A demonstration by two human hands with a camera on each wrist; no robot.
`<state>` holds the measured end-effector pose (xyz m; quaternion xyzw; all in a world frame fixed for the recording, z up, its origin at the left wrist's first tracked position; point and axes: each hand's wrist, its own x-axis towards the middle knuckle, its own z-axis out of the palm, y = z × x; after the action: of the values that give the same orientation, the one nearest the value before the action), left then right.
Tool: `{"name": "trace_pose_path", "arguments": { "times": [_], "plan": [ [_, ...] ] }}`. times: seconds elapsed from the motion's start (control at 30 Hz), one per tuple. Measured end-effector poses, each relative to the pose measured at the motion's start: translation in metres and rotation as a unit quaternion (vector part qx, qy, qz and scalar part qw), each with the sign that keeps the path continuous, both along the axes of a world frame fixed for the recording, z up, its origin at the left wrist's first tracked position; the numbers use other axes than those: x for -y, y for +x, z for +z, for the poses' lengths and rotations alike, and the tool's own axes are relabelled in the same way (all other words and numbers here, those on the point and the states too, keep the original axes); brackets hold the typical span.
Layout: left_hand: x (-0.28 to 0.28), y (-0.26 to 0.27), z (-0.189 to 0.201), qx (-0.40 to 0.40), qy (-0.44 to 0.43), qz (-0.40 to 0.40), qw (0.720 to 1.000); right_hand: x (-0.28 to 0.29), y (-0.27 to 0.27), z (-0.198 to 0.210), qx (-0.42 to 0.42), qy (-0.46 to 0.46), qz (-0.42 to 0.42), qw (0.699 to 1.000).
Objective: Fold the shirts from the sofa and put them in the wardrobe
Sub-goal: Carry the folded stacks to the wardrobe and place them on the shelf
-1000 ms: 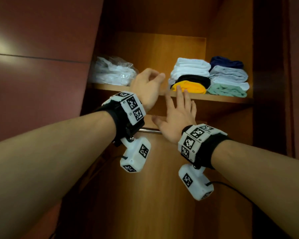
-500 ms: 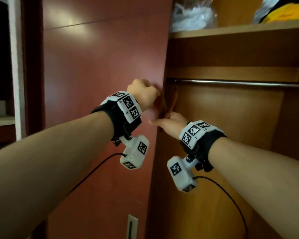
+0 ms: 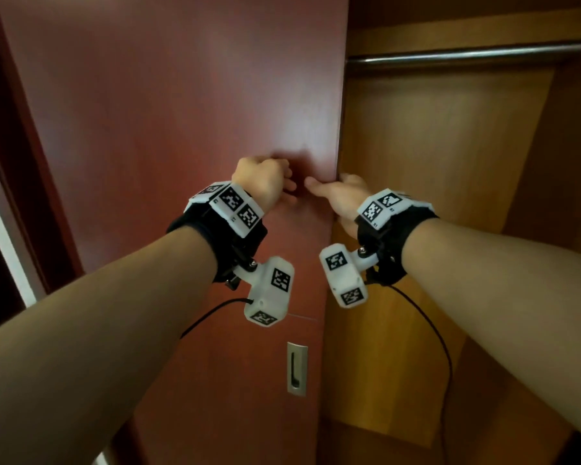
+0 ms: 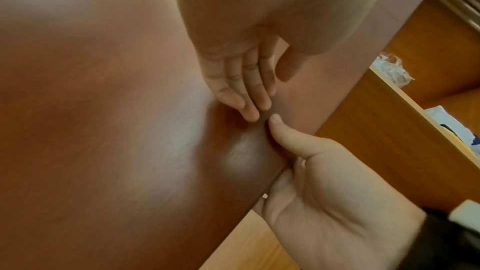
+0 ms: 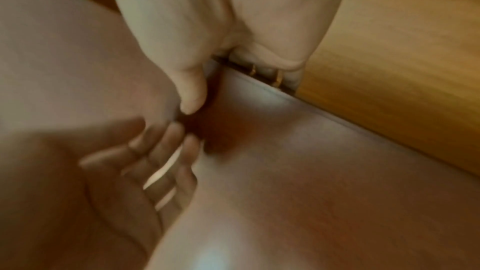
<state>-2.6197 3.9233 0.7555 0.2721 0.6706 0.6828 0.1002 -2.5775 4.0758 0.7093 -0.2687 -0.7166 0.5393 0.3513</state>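
The red-brown wardrobe door (image 3: 182,112) fills the left of the head view. My left hand (image 3: 265,186) presses on its face near the edge, with straight fingers (image 4: 244,93) flat against the panel. My right hand (image 3: 339,196) grips the door's edge: its thumb (image 4: 280,130) lies on the front and its fingers (image 5: 272,65) curl round behind. The two hands sit close together, almost touching. A sliver of folded clothes (image 4: 467,139) on the shelf shows only at the right edge of the left wrist view.
The open wardrobe's wooden inside (image 3: 433,162) lies to the right, with a metal hanging rail (image 3: 467,55) across the top. A recessed metal handle (image 3: 297,368) sits lower on the door. A dark door frame (image 3: 24,196) stands at far left. A plastic bag (image 4: 392,69) lies on the shelf.
Both hands left the shelf with the folded shirts and came down to the door's edge. My view dropped, so the shelf is out of the head view.
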Motion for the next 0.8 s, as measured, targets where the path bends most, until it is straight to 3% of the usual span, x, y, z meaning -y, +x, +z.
{"name": "trace_pose_path", "arguments": {
  "times": [0.13,0.33,0.5,0.63,0.7,0.8],
  "plan": [
    [0.006,-0.016,-0.02,0.044,-0.034,-0.026,0.998,-0.016,-0.018,-0.016,0.01,-0.023,-0.019,0.999],
    [0.006,-0.03,-0.061,0.066,-0.079,-0.042,0.994,0.017,-0.005,-0.011,-0.048,-0.032,-0.042,0.997],
    [0.002,-0.02,-0.109,0.141,-0.192,-0.093,0.967,0.027,-0.004,-0.014,-0.083,-0.019,-0.021,0.996],
    [-0.004,-0.001,-0.139,0.126,-0.267,-0.112,0.949,0.021,-0.006,-0.018,-0.084,-0.006,-0.02,0.996],
    [-0.011,0.003,-0.15,0.12,-0.327,-0.156,0.924,0.021,-0.003,-0.016,-0.084,-0.005,-0.025,0.996],
    [-0.021,0.005,-0.162,0.14,-0.455,-0.24,0.846,0.02,0.005,-0.015,-0.078,0.005,-0.025,0.997]
  ]
}}
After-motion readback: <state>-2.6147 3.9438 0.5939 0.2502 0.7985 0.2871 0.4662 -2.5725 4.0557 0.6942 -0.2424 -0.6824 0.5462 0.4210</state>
